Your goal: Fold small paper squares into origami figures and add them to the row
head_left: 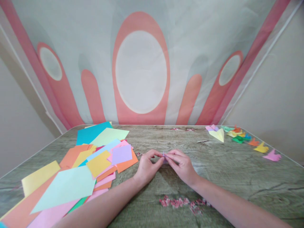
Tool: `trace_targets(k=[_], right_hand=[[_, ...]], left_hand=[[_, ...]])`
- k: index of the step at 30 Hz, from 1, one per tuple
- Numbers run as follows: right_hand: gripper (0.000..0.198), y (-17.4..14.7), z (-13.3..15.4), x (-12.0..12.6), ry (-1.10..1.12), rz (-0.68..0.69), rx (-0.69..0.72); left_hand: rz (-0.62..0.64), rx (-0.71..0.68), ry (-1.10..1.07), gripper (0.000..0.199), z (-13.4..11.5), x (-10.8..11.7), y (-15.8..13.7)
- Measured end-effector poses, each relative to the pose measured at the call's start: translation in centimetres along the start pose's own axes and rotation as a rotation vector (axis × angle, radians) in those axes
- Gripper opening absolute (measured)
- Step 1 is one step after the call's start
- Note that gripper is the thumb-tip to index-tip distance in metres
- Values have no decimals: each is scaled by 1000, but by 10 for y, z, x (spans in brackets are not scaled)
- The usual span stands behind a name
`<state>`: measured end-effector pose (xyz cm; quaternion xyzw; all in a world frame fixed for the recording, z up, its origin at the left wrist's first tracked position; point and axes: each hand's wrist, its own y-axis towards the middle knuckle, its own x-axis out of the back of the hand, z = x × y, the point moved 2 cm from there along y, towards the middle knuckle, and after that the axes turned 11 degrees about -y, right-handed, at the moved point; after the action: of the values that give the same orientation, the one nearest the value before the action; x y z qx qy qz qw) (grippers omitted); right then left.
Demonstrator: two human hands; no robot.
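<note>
Between my two hands, just above the middle of the table, is a small folded piece of purple paper (165, 161), mostly covered by the fingers. My left hand (149, 163) pinches its left side between thumb and forefinger. On the other side, my right hand (181, 163) closes thumb and fingertips on the same paper. The fingertips of both hands nearly touch. What shape the paper has been folded into is too small and hidden to make out.
Loose coloured paper sheets (68, 182) overlap across the table's left side, a purple square (122, 154) on top. Several folded paper birds (261, 147) line the right edge, beside a pale yellow paper plane (217, 135). The wood-grain table (228, 177) bears printed pink blossoms.
</note>
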<state>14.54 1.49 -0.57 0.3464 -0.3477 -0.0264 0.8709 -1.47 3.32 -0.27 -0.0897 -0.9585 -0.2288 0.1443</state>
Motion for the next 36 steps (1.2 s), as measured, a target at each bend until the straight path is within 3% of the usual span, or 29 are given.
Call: trace_targets(k=[9,21,36], right_hand=[[21,1,0,-1,80,83,-26],[20,-1,0,-1,73,113,-22],[22,2,1,4,142,114,-86]], left_hand=[[20,-72,-71,8,-7,-1,-1],[13,-58,-115,8,-4,0,-1],[92,-36,-118,13,-6,-1,1]])
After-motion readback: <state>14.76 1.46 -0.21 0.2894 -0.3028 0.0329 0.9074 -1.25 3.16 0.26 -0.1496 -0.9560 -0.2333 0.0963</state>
